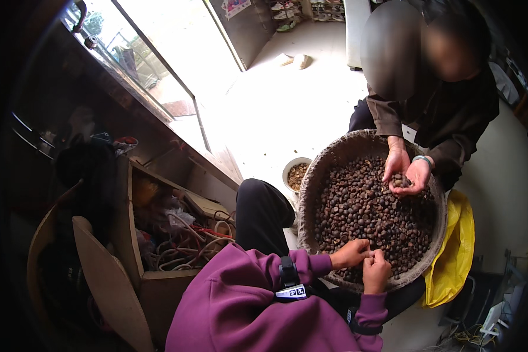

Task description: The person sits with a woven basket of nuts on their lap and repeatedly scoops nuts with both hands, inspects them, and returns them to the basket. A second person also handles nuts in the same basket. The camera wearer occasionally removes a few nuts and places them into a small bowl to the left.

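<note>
A large round woven basket (306,220) rests at my knees, filled with dark brown round nuts or seeds (356,207). Over its near edge, my left hand (351,254) and my right hand (376,269) meet at the fingertips, pinching something too small to make out, perhaps one of the nuts. Across the basket, another person's cupped hands (408,176) hold several of the nuts above the heap. Just left of the basket, a small white bowl (286,176) contains brown pieces that look like shells or kernels.
A yellow plastic bag (455,259) lies against the basket's right side. At the left, an open wooden box (136,246) holds cords and plastic bags. The other person sits opposite. White slippers (302,61) lie on the floor near the open door (158,66).
</note>
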Motion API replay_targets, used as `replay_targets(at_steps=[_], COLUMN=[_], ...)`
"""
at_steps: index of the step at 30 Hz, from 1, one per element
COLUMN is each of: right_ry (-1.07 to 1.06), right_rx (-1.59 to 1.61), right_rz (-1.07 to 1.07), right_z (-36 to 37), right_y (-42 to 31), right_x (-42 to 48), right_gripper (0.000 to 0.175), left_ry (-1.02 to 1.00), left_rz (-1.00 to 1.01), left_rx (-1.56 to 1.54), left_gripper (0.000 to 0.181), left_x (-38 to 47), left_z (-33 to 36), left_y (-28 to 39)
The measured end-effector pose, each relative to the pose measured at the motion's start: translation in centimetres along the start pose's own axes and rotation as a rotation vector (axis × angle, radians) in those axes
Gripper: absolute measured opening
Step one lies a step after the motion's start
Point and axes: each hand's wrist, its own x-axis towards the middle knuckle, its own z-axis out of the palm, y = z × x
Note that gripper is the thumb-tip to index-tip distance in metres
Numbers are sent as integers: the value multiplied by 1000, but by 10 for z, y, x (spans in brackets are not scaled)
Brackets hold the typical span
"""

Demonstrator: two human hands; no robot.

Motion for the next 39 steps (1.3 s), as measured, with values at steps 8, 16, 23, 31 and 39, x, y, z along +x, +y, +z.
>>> replay_targets(at_steps=[8, 16, 23, 31, 39], right_ry=[-35, -16, 29, -99, -81], right_rx=[94, 101, 223, 334, 288], right_rz=[48, 98, 176, 122, 74], right_z=[11, 12, 5, -25, -28], right_y=[14, 22, 23, 14, 6], right_x=[-6, -11, -9, -5, -6], right_gripper=[5, 8, 5, 11, 13], left_ry=[-13, -49, -48, -94, -126], left_rz=[-122, -47, -81, -4, 88], left_rx=[-187, 51, -75, -170, -157], left_gripper=[23, 23, 19, 9, 10], left_x=[-2, 4, 4, -11, -17], left_z=[-2, 3, 8, -2, -8], left_y=[-2, 4, 8, 24, 24])
